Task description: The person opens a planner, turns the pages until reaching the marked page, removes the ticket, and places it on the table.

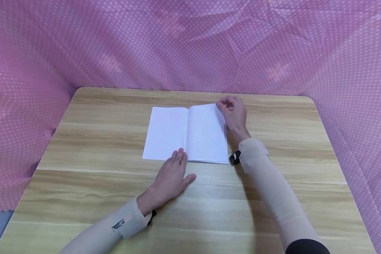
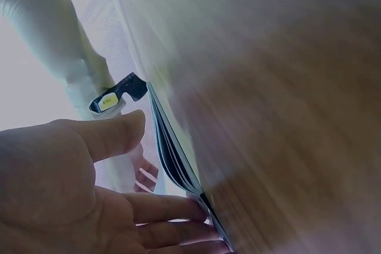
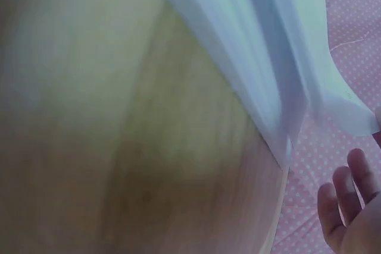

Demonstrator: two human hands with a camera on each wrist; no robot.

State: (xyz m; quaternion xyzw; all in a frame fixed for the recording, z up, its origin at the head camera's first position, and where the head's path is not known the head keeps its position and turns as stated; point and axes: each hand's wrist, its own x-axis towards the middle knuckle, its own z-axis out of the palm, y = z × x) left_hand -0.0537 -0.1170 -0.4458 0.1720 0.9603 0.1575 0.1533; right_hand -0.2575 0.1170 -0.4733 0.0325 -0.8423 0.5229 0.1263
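While a ruled notebook [image 1: 167, 132] lies open on a wooden table [image 1: 292, 141], its thin pages [image 1: 206, 135] look light, limp and easily creased, likely best taken by a loose outer corner. A person's right hand [image 1: 235, 113], arm outstretched, pinches the upper right corner; the left hand [image 1: 169, 178], fingers extended, thumb spread, rests at the lower edge near the spine.

Bright head view, soft shadows on table [image 1: 95, 148], hazy, blurred wrist views
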